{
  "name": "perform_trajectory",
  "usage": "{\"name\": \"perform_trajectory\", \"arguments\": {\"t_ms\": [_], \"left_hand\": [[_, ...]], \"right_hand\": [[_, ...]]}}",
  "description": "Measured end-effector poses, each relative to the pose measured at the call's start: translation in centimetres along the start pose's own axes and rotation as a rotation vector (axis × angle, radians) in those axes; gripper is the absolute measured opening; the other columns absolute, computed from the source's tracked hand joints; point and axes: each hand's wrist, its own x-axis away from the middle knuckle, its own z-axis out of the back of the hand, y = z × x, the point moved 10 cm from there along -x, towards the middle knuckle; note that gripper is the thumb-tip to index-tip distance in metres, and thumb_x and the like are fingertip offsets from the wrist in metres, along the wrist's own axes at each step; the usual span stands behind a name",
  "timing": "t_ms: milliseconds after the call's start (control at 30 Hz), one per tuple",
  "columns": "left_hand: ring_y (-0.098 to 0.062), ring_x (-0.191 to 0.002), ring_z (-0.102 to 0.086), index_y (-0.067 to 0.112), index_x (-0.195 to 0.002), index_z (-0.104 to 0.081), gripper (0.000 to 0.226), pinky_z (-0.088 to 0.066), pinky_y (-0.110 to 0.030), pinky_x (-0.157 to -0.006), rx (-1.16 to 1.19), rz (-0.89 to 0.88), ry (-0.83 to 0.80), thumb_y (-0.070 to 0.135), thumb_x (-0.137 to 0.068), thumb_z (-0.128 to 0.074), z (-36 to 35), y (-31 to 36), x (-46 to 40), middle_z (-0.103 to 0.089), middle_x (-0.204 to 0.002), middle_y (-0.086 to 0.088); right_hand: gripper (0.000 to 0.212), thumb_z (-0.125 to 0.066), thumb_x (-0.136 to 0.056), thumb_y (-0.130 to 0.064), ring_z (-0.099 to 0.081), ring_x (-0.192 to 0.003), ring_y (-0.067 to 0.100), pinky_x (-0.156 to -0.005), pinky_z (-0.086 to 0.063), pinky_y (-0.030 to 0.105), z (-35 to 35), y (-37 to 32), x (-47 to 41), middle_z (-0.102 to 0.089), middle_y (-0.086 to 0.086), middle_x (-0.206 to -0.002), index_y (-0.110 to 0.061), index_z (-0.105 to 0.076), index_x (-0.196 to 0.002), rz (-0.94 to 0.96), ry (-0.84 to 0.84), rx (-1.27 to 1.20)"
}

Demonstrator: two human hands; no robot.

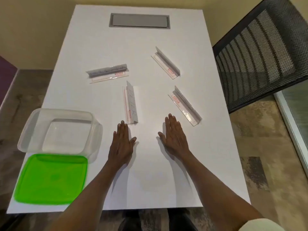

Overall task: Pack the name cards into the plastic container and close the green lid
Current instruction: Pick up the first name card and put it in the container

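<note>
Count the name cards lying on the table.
4: one far left, one far right, one by the left hand's fingertips, one beside the right hand. None looks hidden.

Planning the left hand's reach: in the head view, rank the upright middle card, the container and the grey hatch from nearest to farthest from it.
1. Middle card: just beyond the left hand.
2. Container: to its left.
3. Hatch: the table's far end.

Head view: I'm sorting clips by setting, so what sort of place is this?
Probably an office meeting room. The long white table has a grey cable hatch set into it, a black mesh chair stands beside it, and name cards lie scattered on top.
</note>
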Motion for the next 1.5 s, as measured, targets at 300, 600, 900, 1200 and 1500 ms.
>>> {"name": "perform_trajectory", "arguments": {"t_ms": [300, 600, 900, 1200, 1500], "left_hand": [[-0.023, -0.150, 0.015, 0.004, -0.153, 0.006, 0.078, -0.001, -0.045, -0.124, -0.199, -0.006, -0.062, 0.050, -0.100, -0.027, -3.0, -1.0, 0.3, 0.018, -0.161, -0.011], [-0.023, -0.150, 0.018, 0.005, -0.153, 0.009, 0.080, 0.000, -0.046, -0.123, -0.245, -0.007, -0.071, 0.058, -0.097, -0.015, -3.7, -1.4, 0.3, 0.019, -0.161, -0.011], [-0.021, -0.149, 0.021, 0.007, -0.152, 0.015, 0.081, 0.003, -0.044, -0.123, -0.148, -0.004, -0.107, 0.057, -0.098, -0.020, -3.3, -1.1, 0.4, 0.025, -0.160, -0.008], [-0.016, -0.152, -0.001, 0.014, -0.154, -0.005, 0.065, -0.006, -0.035, -0.124, 0.232, 0.021, 0.164, 0.045, -0.102, -0.026, 4.2, 3.0, -3.3, -0.005, -0.164, -0.003], [-0.022, -0.148, -0.021, 0.008, -0.148, -0.032, 0.048, -0.014, -0.036, -0.123, 0.231, -0.006, 0.207, 0.027, -0.105, -0.029, 11.4, 4.2, -11.3, -0.028, -0.159, -0.008]], "right_hand": [[0.070, -0.028, -0.099, -0.050, 0.007, -0.150, 0.019, -0.122, -0.010, 0.043, -4.0, 0.5, 1.5, 0.002, 0.009, -0.163, -0.009, -0.009, -0.153, 0.010, -0.103, 0.034], [0.070, -0.027, -0.099, -0.051, 0.004, -0.150, 0.019, -0.122, -0.012, 0.044, -4.6, 0.7, 1.5, 0.003, 0.006, -0.163, -0.012, -0.008, -0.154, -0.004, -0.061, 0.035], [0.067, -0.024, -0.100, -0.049, 0.003, -0.150, 0.018, -0.123, -0.008, 0.041, -4.1, 0.5, 1.5, -0.002, 0.008, -0.163, -0.011, -0.011, -0.153, -0.002, -0.091, 0.021], [0.050, -0.042, -0.099, -0.038, -0.035, -0.140, 0.024, -0.118, -0.015, 0.034, 1.7, -2.5, -3.0, -0.041, 0.011, -0.149, -0.010, -0.038, -0.140, -0.021, 0.114, -0.047], [0.032, -0.049, -0.096, -0.015, -0.053, -0.115, 0.032, -0.095, -0.047, 0.042, 5.8, -7.6, -8.6, -0.058, 0.017, -0.124, 0.000, -0.056, -0.123, 0.029, 0.127, -0.116]]}}
